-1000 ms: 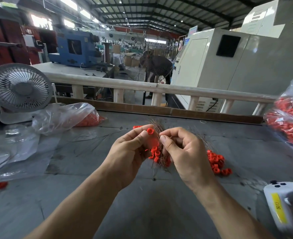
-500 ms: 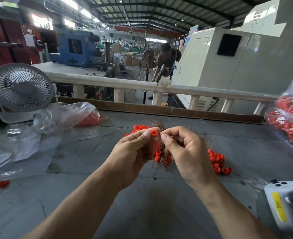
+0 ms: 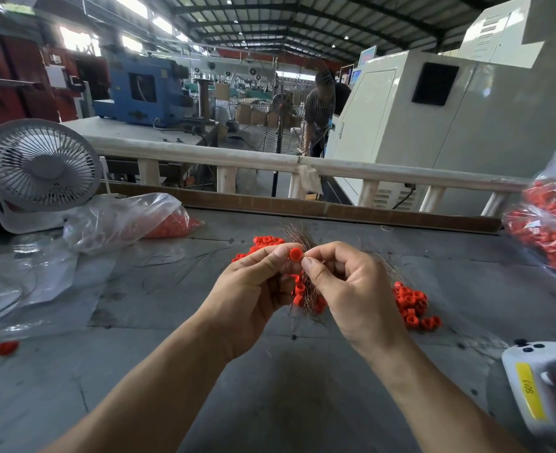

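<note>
My left hand point(image 3: 253, 289) pinches a small red plastic cap point(image 3: 295, 255) at its fingertips and also holds a bundle of thin copper wires point(image 3: 306, 292) with several red caps strung on it. My right hand point(image 3: 352, 289) is curled beside it, thumb and forefinger pinching a thin wire at the cap's right side. Both hands hover above the grey table point(image 3: 270, 387). Loose red caps lie in a pile point(image 3: 412, 305) right of my right hand and in another pile point(image 3: 263, 241) behind my left hand.
A white desk fan point(image 3: 39, 168) stands at the back left. A clear bag of red caps point(image 3: 132, 220) lies next to it, another bag point(image 3: 551, 220) at the right edge. A white device point(image 3: 538, 384) sits front right. A stray cap point(image 3: 6, 348) lies far left.
The hands have stayed together over the table, working the cap and wire with small finger shifts. A person in the background has straightened up by the white machine.
</note>
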`<state>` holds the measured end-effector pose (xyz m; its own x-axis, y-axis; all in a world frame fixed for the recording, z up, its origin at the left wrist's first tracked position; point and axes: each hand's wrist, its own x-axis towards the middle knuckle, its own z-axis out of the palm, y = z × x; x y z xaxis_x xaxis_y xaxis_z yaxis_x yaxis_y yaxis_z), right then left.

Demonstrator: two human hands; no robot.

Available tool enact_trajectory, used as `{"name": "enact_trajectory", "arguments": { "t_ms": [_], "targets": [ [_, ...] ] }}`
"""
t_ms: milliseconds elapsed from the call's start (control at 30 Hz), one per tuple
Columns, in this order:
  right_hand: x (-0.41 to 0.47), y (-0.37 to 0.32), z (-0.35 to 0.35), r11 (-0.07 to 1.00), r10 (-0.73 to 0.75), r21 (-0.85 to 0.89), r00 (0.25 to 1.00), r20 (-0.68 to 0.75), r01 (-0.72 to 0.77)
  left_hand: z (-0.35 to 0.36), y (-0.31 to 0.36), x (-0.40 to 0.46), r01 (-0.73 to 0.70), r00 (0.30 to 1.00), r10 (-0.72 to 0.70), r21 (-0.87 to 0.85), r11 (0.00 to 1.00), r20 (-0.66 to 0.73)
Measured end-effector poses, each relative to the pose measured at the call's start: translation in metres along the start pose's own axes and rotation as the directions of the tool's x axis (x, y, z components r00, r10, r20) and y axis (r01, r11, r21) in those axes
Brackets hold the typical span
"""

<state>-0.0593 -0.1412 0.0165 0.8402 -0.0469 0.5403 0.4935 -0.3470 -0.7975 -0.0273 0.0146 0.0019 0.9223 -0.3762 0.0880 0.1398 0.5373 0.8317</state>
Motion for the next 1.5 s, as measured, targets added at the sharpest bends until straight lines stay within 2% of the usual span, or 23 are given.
{"name": "enact_trajectory", "arguments": {
  "t_ms": [167, 333, 533, 1067, 1333, 1500],
  "targets": [
    [0.0003, 0.0047, 0.0004, 0.999, 0.047, -0.010, 0.998, -0.045, -0.047, 0.0017, 0.0011, 0.0001, -0.003, 0.999, 0.005, 0.055, 0.999, -0.049],
    [0.0004, 0.0047, -0.0014, 0.993, 0.091, 0.080, 0.996, -0.013, -0.090, 0.0032, 0.0016, -0.0010, -0.033, 0.998, 0.038, 0.117, 0.993, -0.044],
    [0.0008, 0.0082, -0.0024, 0.994, 0.110, -0.011, 0.991, -0.072, -0.111, 0.0030, 0.0008, -0.0019, -0.060, 0.993, 0.076, 0.159, 0.985, -0.091],
    [-0.0017, 0.0056, -0.0004, 0.996, 0.079, -0.031, 0.997, 0.006, -0.078, -0.0006, -0.0008, -0.0004, -0.096, 0.984, 0.123, 0.195, 0.976, -0.128],
    [-0.0002, 0.0093, -0.0001, 0.994, 0.063, -0.087, 0.997, -0.035, -0.066, 0.0001, -0.0038, -0.0003, -0.115, 0.979, 0.154, 0.263, 0.958, -0.133],
    [-0.0001, 0.0093, -0.0004, 0.996, 0.075, -0.046, 0.997, -0.024, -0.076, 0.0001, -0.0043, 0.0005, -0.117, 0.979, 0.155, 0.250, 0.961, -0.136]
  ]
}}
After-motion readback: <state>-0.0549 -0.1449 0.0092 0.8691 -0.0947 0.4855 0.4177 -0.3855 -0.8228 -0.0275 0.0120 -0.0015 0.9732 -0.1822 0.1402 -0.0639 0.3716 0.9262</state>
